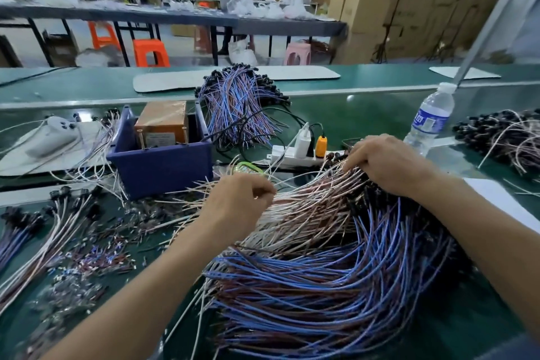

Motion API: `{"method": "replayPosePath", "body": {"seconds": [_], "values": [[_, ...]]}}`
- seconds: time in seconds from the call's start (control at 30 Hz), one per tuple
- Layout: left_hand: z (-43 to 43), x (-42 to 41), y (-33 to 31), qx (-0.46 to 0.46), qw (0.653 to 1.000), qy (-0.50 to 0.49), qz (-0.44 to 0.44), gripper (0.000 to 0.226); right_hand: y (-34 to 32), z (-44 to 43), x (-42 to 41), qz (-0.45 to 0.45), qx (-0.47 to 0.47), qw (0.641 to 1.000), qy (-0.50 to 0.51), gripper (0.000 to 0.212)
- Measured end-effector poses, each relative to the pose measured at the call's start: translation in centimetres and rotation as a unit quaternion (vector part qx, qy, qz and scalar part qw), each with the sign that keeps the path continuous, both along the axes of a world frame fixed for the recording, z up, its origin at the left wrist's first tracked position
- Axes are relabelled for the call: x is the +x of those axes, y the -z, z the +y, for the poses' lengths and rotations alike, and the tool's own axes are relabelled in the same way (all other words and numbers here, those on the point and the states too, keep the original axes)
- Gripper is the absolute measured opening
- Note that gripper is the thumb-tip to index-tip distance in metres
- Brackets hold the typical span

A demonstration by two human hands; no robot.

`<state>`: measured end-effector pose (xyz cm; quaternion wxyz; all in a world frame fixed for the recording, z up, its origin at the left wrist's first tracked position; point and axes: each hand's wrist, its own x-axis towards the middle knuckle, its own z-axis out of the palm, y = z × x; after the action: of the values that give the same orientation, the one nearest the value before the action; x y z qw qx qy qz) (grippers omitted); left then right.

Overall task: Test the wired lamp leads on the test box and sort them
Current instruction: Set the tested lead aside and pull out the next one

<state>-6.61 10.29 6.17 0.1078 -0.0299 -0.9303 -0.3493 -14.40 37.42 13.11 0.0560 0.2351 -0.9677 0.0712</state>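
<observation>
Cardboard cartons (pixel 380 3) stack high at the back of the room, and your green bench (pixel 365 114) runs across the frame in front of them. Both forearms come in from the bottom edge and angle up toward the centre. Your left hand (pixel 239 202) sits mid-frame, knuckles up, fingers curled in against the thumb and pinching the thin ends of the white-and-brown leads (pixel 306 207). Your right hand (pixel 388 164) is higher and to the right, palm down on the same pile near its black sockets; its fingertips are buried in the strands, so I cannot tell whether they grip.

Below that pile, the blue-and-brown leads (pixel 321 278) fan out under your right forearm, filling the lower centre. The orange box (pixel 162 123) stands in a blue bin (pixel 160 166), left of centre and just above your left hand. A white power strip (pixel 292 155) lies between the bin and your right hand, plugs upright. The water bottle (pixel 429 123) stands just above your right wrist. More leads (pixel 58 222) trail along the left edge, another bundle (pixel 236 102) lies behind the bin, and a dark heap (pixel 502 137) sits at the right edge. Bare green shows past the power strip.
</observation>
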Motion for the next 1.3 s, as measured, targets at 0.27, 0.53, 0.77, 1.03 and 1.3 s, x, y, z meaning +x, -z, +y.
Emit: {"method": "replayPosePath", "body": {"seconds": [0.27, 0.53, 0.77, 1.03, 1.3], "values": [[-3.1, 0.9, 0.8, -0.023, 0.998, -0.046, -0.023, 0.013, 0.1, 0.1, 0.7, -0.008, -0.049, 0.994, 0.094, 0.051], [-7.2, 2.4, 0.5, 0.02, 0.995, -0.094, -0.001, 0.014, 2.7, -8.5, 4.5, -0.038, -0.098, 0.994, -0.016, 0.03], [-10.2, 4.5, 1.0, 0.035, 0.992, -0.117, 0.018, 0.016, 7.0, -18.6, 6.5, -0.093, -0.241, 0.961, -0.1, 0.024], [-16.0, 7.6, 1.3, -0.046, 0.967, -0.242, 0.059, 0.021, 8.3, -28.6, 7.5, -0.138, -0.31, 0.928, -0.154, 0.028], [-23.5, 8.9, 2.9, -0.201, 0.862, -0.461, 0.069, 0.027, 8.0, -37.2, 7.3, -0.202, -0.23, 0.937, -0.166, 0.04]]}}
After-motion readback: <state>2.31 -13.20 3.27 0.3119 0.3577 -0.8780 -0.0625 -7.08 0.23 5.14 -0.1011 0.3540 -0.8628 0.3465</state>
